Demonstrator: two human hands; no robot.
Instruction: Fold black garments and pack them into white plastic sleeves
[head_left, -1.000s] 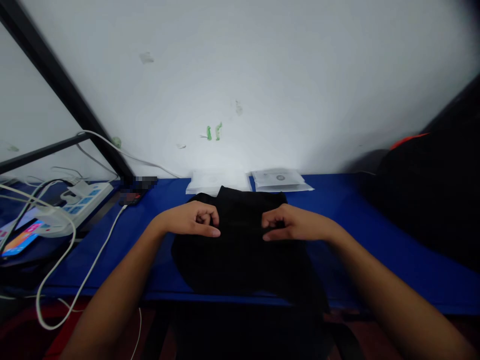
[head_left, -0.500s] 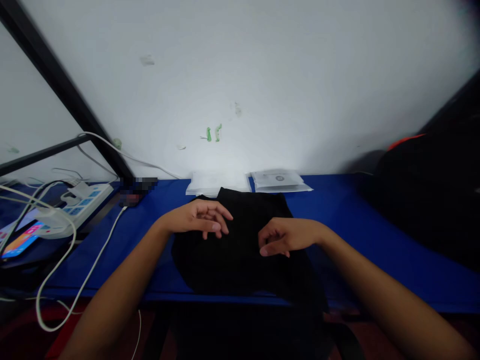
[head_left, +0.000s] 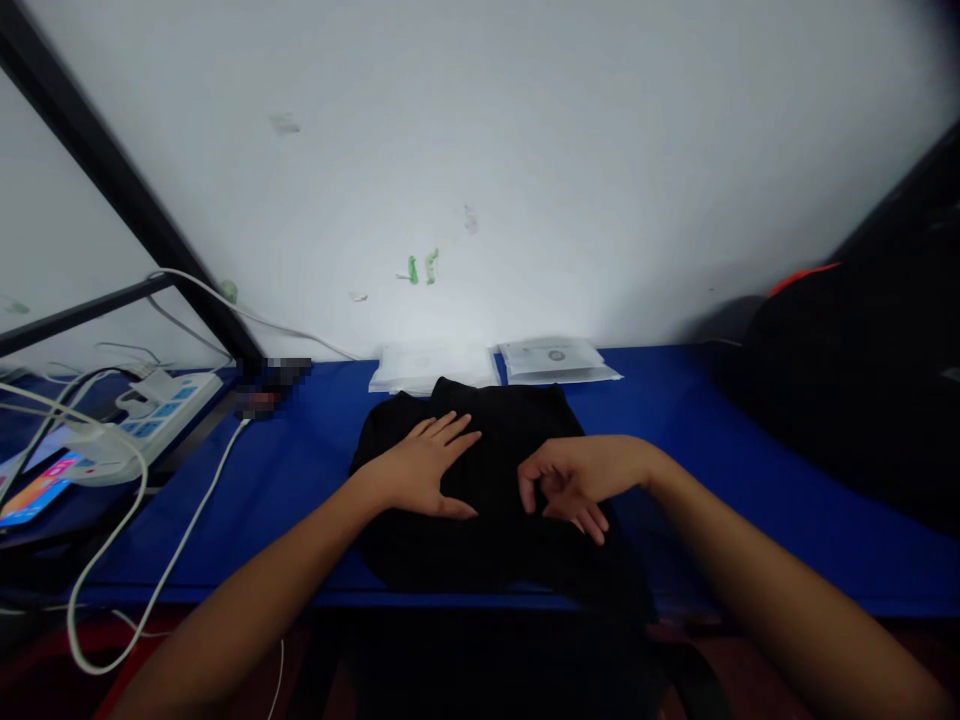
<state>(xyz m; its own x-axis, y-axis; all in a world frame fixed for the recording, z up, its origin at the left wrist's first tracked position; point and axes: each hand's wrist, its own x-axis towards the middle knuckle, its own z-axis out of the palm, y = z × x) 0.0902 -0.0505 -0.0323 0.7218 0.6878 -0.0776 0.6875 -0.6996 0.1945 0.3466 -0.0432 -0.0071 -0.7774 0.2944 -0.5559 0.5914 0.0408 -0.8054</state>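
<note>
A black cloth item point(head_left: 480, 550) lies on the blue table point(head_left: 675, 400) and hangs over its front edge. On its left part, my left hand point(head_left: 427, 465) rests palm down with the fingers spread, holding nothing. My right hand point(head_left: 574, 483) is over the right part of the cloth, palm turned partly inward, fingers loosely bent and apart. Nothing shows in it; whether it touches the cloth is hard to tell. Two flat white plastic packets, one on the left point(head_left: 435, 366) and one on the right point(head_left: 556, 360), lie behind the cloth by the wall.
At the left are a power strip point(head_left: 165, 415) with plugs, a lit phone point(head_left: 37, 490) and looping white cables point(head_left: 199, 500). A dark pixelated object point(head_left: 262, 390) lies near them. A large black bulk point(head_left: 847, 380) with an orange edge stands at the right.
My left hand has moved down and inward, flattening onto the cloth with its fingers spread. The fingers of my right hand have opened a little and point lower.
</note>
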